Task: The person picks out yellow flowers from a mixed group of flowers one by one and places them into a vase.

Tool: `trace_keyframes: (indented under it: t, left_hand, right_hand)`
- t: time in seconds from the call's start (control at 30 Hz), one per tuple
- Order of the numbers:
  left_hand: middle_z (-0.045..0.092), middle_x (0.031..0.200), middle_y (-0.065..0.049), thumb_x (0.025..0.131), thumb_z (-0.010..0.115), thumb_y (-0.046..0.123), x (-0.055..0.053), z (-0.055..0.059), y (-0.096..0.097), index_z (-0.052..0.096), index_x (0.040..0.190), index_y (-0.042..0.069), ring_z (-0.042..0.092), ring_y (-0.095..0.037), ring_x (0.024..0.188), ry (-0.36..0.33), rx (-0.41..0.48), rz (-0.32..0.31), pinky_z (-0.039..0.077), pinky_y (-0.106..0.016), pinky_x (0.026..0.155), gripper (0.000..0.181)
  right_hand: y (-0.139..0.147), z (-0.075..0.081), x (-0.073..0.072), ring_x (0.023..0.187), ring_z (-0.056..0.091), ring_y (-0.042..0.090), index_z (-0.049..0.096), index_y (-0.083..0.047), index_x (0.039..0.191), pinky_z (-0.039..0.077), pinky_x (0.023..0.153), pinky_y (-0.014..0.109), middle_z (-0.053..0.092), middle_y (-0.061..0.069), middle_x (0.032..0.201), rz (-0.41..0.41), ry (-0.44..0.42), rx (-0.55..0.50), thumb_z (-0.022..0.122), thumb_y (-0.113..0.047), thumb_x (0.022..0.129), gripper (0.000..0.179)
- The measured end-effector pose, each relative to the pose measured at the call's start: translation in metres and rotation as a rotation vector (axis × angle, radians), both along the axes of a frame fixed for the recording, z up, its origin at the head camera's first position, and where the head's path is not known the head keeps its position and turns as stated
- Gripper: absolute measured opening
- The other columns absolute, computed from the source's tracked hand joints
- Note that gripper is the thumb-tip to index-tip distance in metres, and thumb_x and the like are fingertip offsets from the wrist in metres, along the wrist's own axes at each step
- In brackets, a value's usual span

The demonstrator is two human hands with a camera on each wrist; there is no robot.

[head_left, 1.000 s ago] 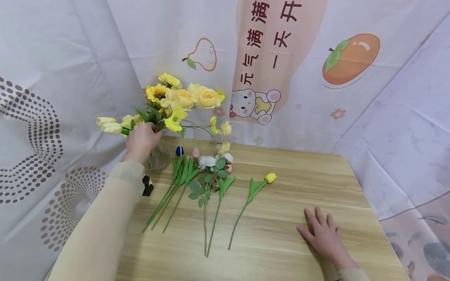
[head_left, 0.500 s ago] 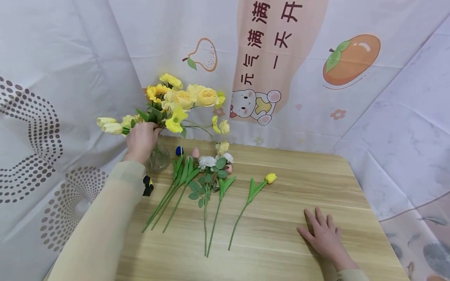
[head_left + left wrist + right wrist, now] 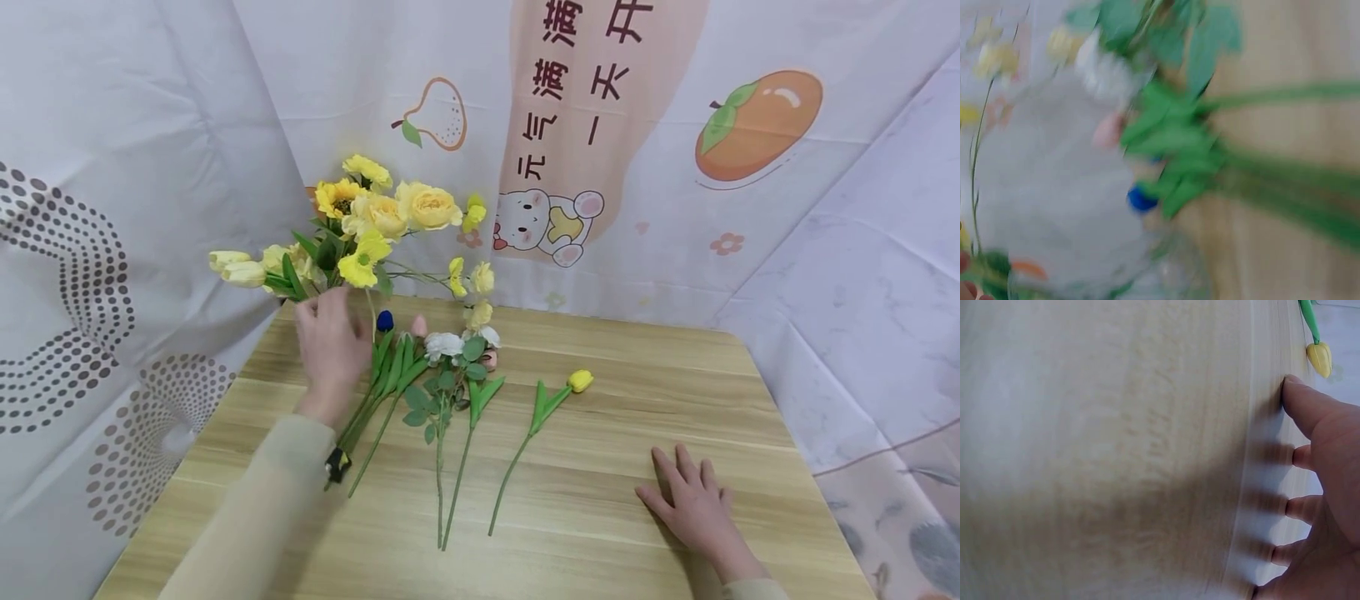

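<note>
My left hand [image 3: 333, 346] is blurred in front of the flower bunch at the left, its fingers bent near the stems below the yellow poppy-like flower [image 3: 363, 258]. Whether it grips a stem is hidden. The bunch holds cream tulips [image 3: 243, 273], a sunflower [image 3: 337, 198] and cream roses [image 3: 430, 207]. It stands in a clear glass vase [image 3: 1179, 269], which the hand mostly covers in the head view. A few fingertips [image 3: 967, 290] show at the left wrist view's lower corner. My right hand [image 3: 693, 508] rests on the table with fingers spread, holding nothing.
Loose flowers lie on the wooden table [image 3: 600, 467]: a blue tulip [image 3: 385, 321], a pink tulip [image 3: 418, 325], white blooms with leaves [image 3: 444, 345] and a yellow tulip [image 3: 580, 381]. Printed cloth [image 3: 645, 250] hangs behind the table.
My left hand has shifted right and toward me from the vase neck. The yellow poppy-like flower has swung slightly left. My right hand has stayed in place.
</note>
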State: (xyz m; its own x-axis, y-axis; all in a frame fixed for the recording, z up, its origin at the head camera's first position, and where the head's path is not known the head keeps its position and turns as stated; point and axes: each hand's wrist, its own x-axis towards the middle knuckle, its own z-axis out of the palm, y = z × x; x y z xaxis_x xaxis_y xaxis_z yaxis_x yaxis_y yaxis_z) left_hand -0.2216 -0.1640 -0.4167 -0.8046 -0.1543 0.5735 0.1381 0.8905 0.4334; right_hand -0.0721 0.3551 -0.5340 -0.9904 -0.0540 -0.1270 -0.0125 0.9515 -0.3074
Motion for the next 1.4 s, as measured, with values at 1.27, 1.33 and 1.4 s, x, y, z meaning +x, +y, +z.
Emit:
trace_keyframes:
  t: [1.27, 1.33, 1.4]
  left_hand:
    - [0.067, 0.099, -0.004, 0.096, 0.072, 0.024, 0.058, -0.097, 0.192, 0.068, 0.118, 0.012, 0.066, -0.021, 0.082, -0.658, -0.438, -0.552, 0.057, -0.038, 0.061, 0.026]
    - [0.066, 0.096, -0.004, 0.095, 0.071, 0.015, 0.057, -0.097, 0.191, 0.069, 0.115, 0.012, 0.066, -0.019, 0.079, -0.657, -0.432, -0.552, 0.056, -0.036, 0.059, 0.02]
    - [0.065, 0.093, -0.003, 0.094, 0.07, 0.01, 0.057, -0.098, 0.189, 0.069, 0.109, 0.012, 0.065, -0.018, 0.077, -0.655, -0.424, -0.548, 0.055, -0.035, 0.057, 0.015]
  right_hand:
    - [-0.004, -0.004, 0.001, 0.135, 0.02, 0.071, 0.035, -0.006, 0.155, 0.02, 0.092, 0.09, 0.023, 0.036, 0.157, 0.023, 0.046, 0.119, 0.051, -0.062, 0.101, 0.079]
    - [-0.004, -0.005, 0.001, 0.135, 0.02, 0.072, 0.035, -0.006, 0.154, 0.02, 0.092, 0.09, 0.022, 0.036, 0.157, 0.023, 0.041, 0.12, 0.051, -0.062, 0.101, 0.079]
    - [-0.003, -0.005, 0.002, 0.135, 0.019, 0.072, 0.035, -0.006, 0.154, 0.019, 0.092, 0.091, 0.022, 0.036, 0.157, 0.021, 0.036, 0.115, 0.051, -0.061, 0.101, 0.079]
